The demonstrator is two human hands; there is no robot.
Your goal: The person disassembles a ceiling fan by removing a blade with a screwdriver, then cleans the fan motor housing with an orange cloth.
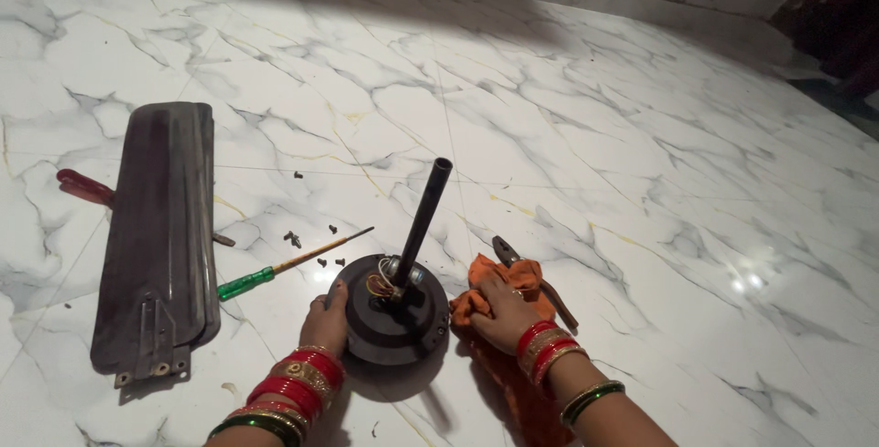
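A black round fan motor (394,314) lies on the white marble floor (595,136), with a black rod (423,218) rising from its middle and coloured wires (380,284) by the rod's base. My left hand (327,319) rests on the motor's left edge, fingers against it. My right hand (499,310) presses down on an orange cloth (494,282) just right of the motor. Both wrists wear red and gold bangles.
A stack of dark fan blades (157,236) lies at the left, with a red-handled tool (84,188) sticking out from under it. A green-handled screwdriver (275,268) and several small screws (311,245) lie between blades and motor. Pliers (508,250) lie partly under the cloth.
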